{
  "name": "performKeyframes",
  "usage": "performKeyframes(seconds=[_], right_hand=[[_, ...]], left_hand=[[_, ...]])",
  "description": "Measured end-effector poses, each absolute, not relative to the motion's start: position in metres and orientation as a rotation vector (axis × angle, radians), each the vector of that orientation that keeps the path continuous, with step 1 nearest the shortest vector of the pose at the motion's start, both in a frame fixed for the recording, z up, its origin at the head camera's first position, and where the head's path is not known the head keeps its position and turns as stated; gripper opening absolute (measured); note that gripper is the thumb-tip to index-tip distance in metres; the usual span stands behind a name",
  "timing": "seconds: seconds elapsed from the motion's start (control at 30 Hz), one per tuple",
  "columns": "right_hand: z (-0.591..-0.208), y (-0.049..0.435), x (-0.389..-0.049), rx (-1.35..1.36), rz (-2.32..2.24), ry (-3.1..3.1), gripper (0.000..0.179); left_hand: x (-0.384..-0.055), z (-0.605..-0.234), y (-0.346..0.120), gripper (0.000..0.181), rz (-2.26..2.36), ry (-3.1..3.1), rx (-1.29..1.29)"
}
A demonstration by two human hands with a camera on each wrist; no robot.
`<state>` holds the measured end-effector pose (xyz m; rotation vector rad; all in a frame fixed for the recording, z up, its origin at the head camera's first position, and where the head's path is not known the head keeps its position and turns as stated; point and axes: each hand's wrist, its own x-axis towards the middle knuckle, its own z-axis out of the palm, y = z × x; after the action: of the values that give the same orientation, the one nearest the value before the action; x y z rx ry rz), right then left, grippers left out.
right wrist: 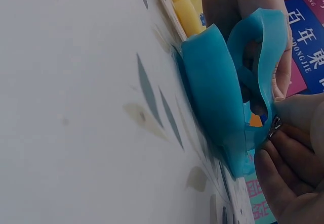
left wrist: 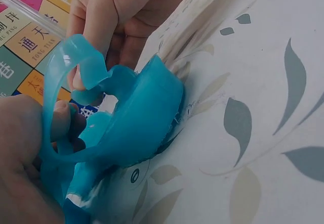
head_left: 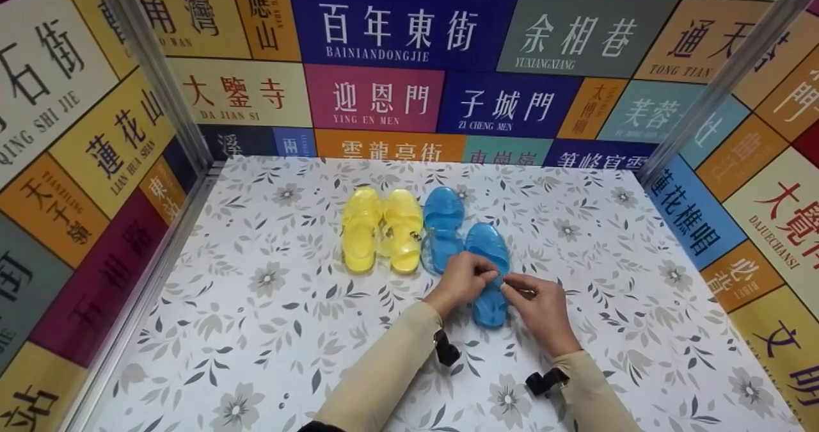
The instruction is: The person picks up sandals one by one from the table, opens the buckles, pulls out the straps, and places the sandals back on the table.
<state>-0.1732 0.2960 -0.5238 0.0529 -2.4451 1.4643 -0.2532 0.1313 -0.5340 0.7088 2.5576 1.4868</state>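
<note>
A translucent blue sandal [head_left: 490, 312] lies on the patterned table, heel toward me, with both hands over its middle. In the left wrist view, my left hand [left wrist: 20, 143] has its thumb and fingers pinching the blue strap [left wrist: 52, 107]. My right hand [head_left: 542, 305] reaches in from the sandal's right side. The right wrist view shows its thumb and fingers pinching the strap's end at a small metal buckle [right wrist: 275, 127]. The left hand [head_left: 462, 280] meets it from the opposite side, fingertips close together over the strap.
The other blue sandal [head_left: 444, 209] lies just left of the one handled. A pair of yellow sandals [head_left: 359, 243] sits side by side farther left. Panels with printed characters [head_left: 377, 96] stand around the floral table surface [head_left: 269, 329].
</note>
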Motion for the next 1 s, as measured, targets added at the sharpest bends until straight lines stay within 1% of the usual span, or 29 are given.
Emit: performKeyframes(seconds=[0.2, 0.4, 0.5, 0.67, 0.77, 0.87, 1.0], right_hand=[[-0.549, 0.311, -0.185, 0.075, 1.465, -2.43, 0.018], [-0.551, 0.311, -0.185, 0.09, 1.457, -2.424, 0.02], [-0.55, 0.311, -0.185, 0.103, 1.465, -2.418, 0.02], [-0.551, 0.312, -0.184, 0.1, 1.452, -2.426, 0.017], [-0.553, 0.313, -0.184, 0.108, 1.435, -2.439, 0.019], [-0.553, 0.313, -0.184, 0.116, 1.423, -2.444, 0.02], [-0.554, 0.313, -0.185, 0.126, 1.376, -2.463, 0.021]], left_hand=[[-0.254, -0.535, 0.132, 0.01, 1.43, 2.597, 0.775], [-0.253, -0.538, 0.133, 0.008, 1.291, 2.716, 0.876], [-0.253, -0.539, 0.133, 0.007, 1.284, 2.726, 0.867], [-0.25, -0.54, 0.131, 0.007, 1.404, 2.644, 0.802], [-0.248, -0.54, 0.128, 0.008, 1.456, 2.653, 0.803], [-0.245, -0.541, 0.125, 0.01, 1.44, 2.762, 0.902], [-0.242, -0.543, 0.122, 0.009, 1.446, 2.96, 1.157]])
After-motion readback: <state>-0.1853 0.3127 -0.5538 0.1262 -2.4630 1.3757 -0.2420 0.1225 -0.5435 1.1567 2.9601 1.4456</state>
